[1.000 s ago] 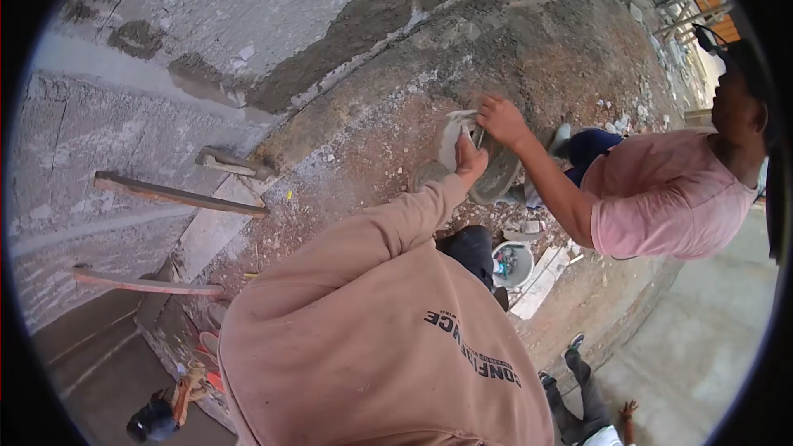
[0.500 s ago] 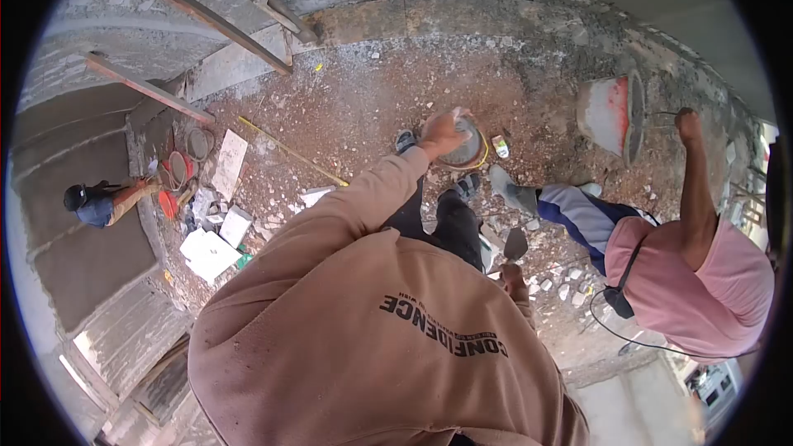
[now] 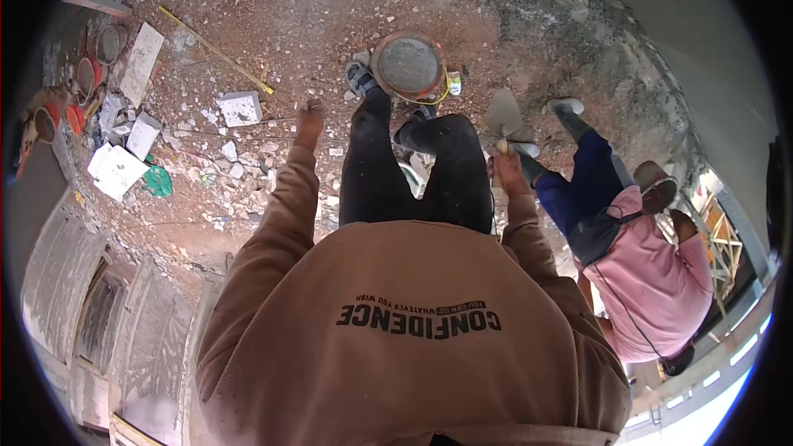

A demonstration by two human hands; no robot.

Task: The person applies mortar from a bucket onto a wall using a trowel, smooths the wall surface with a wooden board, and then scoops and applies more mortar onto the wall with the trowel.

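Note:
My right hand [image 3: 510, 172] is wrapped round the handle of a trowel [image 3: 503, 112], whose grey blade points away from me. On the left, my left hand [image 3: 309, 121] hangs over the rubble with its fingers curled, and nothing shows in it. A round bucket [image 3: 440, 54] filled with grey mortar [image 3: 409, 64] stands on the ground by my feet, between and beyond my two hands. Next to its right side is a small white and green container [image 3: 454, 83].
A co-worker in a pink shirt [image 3: 657, 281] bends over at the right. At the left lie white boards [image 3: 142, 64], a green bag [image 3: 157, 181], orange-rimmed buckets [image 3: 88, 78] and broken pieces. A long yellow strip [image 3: 215, 49] lies on the dirt. Another person's arm shows at the far left edge.
My view has swung downward. My left hand has left the co-worker's hand and the containers, then the mortar bucket, and moved left. The co-worker has bent down. The trowel has stayed in my right hand since it appeared.

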